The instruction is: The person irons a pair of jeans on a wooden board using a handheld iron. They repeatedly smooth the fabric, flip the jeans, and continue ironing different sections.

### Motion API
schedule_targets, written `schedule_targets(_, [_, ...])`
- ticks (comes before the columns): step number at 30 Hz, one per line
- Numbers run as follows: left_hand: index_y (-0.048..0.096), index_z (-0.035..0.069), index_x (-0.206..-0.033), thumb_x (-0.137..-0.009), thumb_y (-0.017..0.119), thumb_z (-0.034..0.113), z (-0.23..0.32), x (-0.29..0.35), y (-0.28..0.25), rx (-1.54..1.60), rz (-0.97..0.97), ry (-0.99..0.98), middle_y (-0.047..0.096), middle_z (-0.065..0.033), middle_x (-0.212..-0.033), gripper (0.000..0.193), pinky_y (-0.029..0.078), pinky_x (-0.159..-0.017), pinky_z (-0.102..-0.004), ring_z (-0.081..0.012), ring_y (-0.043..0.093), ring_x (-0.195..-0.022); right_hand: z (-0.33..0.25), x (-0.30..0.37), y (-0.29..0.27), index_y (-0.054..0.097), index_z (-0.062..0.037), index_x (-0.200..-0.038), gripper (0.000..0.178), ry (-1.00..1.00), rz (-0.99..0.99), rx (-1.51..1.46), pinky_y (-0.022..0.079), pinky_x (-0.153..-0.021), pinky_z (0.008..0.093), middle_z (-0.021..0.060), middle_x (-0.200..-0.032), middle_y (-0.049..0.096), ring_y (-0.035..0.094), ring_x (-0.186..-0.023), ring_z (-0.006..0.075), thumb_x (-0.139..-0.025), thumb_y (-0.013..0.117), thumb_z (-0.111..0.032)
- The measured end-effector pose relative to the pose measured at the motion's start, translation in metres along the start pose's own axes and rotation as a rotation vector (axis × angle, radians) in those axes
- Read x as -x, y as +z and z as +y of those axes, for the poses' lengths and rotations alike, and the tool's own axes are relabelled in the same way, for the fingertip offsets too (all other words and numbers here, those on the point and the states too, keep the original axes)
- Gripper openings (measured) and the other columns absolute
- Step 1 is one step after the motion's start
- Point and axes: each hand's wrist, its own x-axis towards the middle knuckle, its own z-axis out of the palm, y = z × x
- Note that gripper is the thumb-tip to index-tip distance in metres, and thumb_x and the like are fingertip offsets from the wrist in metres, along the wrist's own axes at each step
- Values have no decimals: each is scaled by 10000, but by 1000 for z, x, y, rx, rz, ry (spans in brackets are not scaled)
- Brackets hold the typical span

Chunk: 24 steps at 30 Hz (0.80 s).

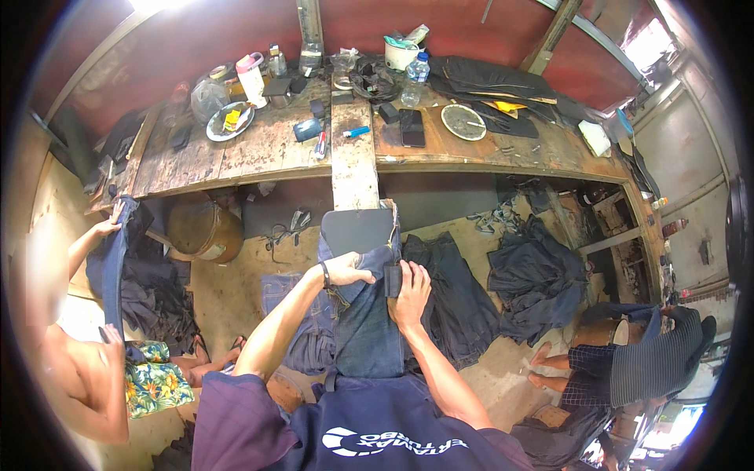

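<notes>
A pair of dark blue jeans (pixel 367 337) is pulled lengthwise over a narrow board (pixel 355 177) that juts from the workbench toward me. At the board's end, a smooth dark panel (pixel 357 229) shows above the denim. My left hand (pixel 345 271), with a dark band at the wrist, is closed on the cloth near the waist end. Along the right edge of the jeans, my right hand (pixel 411 294) is wrapped round a small dark block (pixel 393 280), which looks like a sanding block and touches the denim. The fingertips of my left hand are partly hidden in the folds.
On the workbench (pixel 259 169) lie a phone (pixel 411 128), a blue lighter (pixel 356 132), a round plate (pixel 463 122) and a water bottle (pixel 416 78). Denim piles (pixel 538 271) cover the floor. One person at left holds jeans (pixel 112 267); another bends at right (pixel 656 353).
</notes>
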Motion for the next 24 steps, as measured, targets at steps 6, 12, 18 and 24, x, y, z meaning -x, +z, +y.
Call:
schedule_targets(6, [505, -40, -1560, -765, 959, 598, -1, 17, -58, -608, -12, -193, 624, -317, -1521, 1116, 525, -1172, -478, -399, 632, -1412, -2, 2, -6, 479, -165, -1607, 1067, 28, -65, 4, 400, -1198, 578, 137, -1585, 489, 411, -1510, 428, -645, 927, -53])
schedule_targets(12, [463, 138, -1640, -786, 898, 606, 21, 21, -18, -987, 951, -220, 261, -233, -1787, 1067, 202, -1264, -808, -430, 223, -1666, -10, -13, -11, 478, -162, -1597, 1054, 168, -174, -2, 388, -1203, 590, 151, -1538, 491, 409, -1493, 431, -654, 932, -43])
schedule_targets(18, [242, 70, -1766, -982, 710, 626, -44, -17, 54, -727, 963, -243, 87, -282, -1840, 1069, 68, -1266, -829, -495, 4, -1705, -1, -33, 11, 487, -110, -1598, 1048, 51, -45, -171, 358, -1236, 578, 195, -1526, 482, 413, -1466, 459, -637, 872, 48])
schedule_targets(24, [226, 118, -1780, -919, 718, 749, -57, -88, -35, -780, 1119, -51, 82, -215, -1860, 1175, 74, -1294, -793, -410, 20, -1725, 25, -139, 58, 499, -60, -1585, 928, -63, 6, -249, 384, -1256, 564, 234, -1537, 501, 461, -1465, 481, -725, 814, 87])
